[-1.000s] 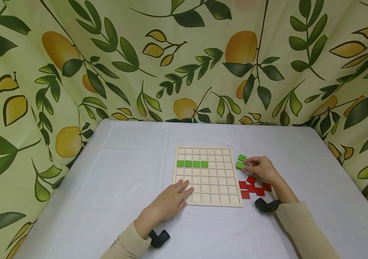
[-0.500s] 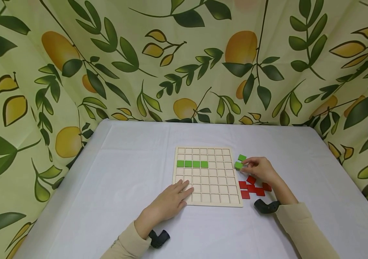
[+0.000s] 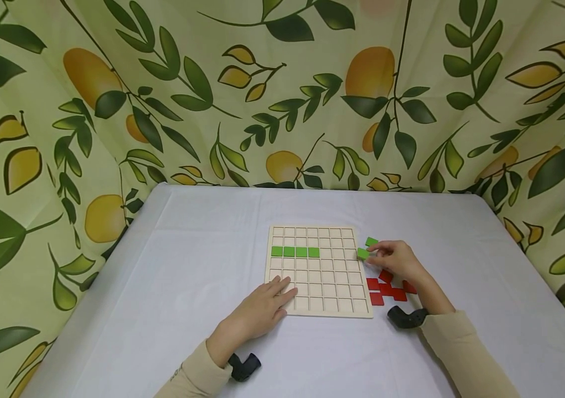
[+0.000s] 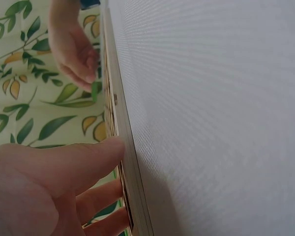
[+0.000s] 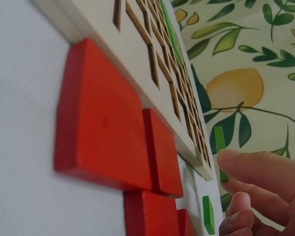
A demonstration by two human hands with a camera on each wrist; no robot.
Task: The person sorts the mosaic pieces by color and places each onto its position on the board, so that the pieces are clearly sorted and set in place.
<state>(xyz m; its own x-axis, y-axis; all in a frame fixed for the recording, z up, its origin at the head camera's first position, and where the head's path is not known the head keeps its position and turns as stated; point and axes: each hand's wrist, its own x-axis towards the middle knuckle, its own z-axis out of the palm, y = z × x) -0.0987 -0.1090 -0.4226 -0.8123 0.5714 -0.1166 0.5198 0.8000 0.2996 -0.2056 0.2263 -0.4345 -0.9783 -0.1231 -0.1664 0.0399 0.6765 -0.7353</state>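
Note:
Between thumb and fingertips my right hand pinches a green square tile at the right edge of a pale wooden grid board. In the right wrist view this held tile stands clear of the table. A row of green tiles fills several cells in the board's third row from the far side. Fingers spread, my left hand rests on the board's near left corner. Its thumb lies along the board's edge in the left wrist view. Another green tile lies just beyond my right hand.
Several red square tiles lie loosely grouped right of the board, below my right hand; one red tile is near the board's side. A white cloth covers the table. Behind hangs a leaf-and-fruit patterned curtain. Each wrist wears a black device.
My right hand has moved slightly left with the green tile, from beside the board to its right edge. My left hand has stayed still on the board.

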